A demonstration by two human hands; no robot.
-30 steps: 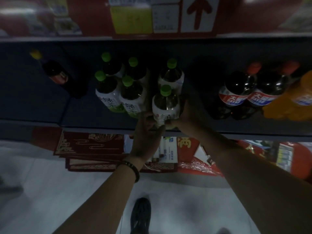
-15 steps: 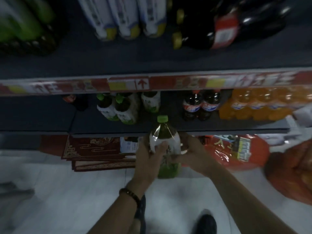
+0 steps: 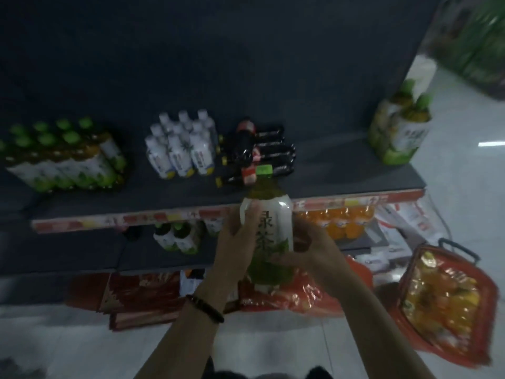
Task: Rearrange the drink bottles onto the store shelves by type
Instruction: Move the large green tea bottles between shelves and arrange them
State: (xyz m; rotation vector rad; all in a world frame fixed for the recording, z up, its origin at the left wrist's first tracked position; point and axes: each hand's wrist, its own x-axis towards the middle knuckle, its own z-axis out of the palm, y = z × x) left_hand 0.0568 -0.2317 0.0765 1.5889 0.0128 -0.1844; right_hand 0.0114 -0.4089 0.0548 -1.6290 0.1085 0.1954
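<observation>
Fingers of left hand and right hand wrap the green tea bottle, upright before the upper shelf. It may bump the dark bottles lying there and roll them off.

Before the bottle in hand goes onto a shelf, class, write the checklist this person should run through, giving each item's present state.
1. Left hand and right hand both grip the green tea bottle: ok.
2. Its green cap is on: ok.
3. Bottle upright: ok.
4. Bare space on the upper shelf, right of the dark bottles: ok.
5. Green-capped pack on the left is the same drink: cannot tell, blurred.
6. Dark bottles standing: not ok, several lie on their sides.
</observation>
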